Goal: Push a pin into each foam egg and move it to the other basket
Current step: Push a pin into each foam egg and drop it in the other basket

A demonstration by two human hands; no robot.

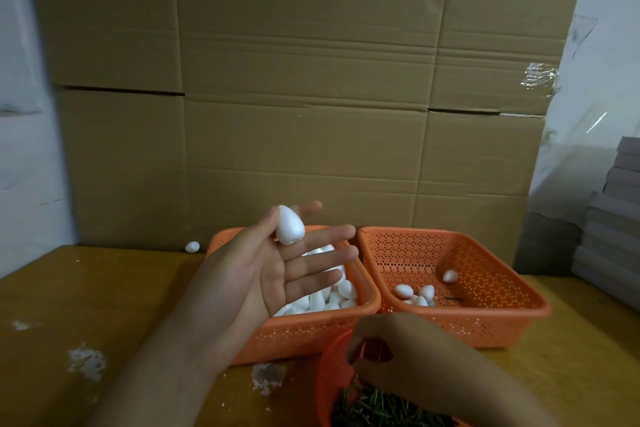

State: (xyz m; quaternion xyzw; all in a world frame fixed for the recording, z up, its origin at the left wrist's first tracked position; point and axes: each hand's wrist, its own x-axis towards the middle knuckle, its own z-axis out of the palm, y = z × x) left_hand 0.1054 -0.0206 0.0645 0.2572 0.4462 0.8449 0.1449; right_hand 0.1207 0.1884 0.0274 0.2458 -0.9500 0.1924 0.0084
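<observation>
Foam egg (289,226): pinched lightly by left hand (263,274), other fingers splayed; may slip. Right hand (384,354), curled over near pin bowl (323,378): hold unclear; prick risk.

A yellow-brown tabletop (86,291) fills the lower part of the view; white crumbs and torn scraps (86,362) lie scattered on its left and near-middle areas. Behind it stands a wall of flattened brown cardboard (304,80), creased in horizontal bands, with dark gaps where sheets overlap; a crumpled piece of clear tape (540,77) clings to its right edge. A pale whitish wall (20,114) shows at the far left and again at the upper right; a stack of grey-white flat sheets or boxes (613,218) rises at the right edge; the light is dim and even.
</observation>
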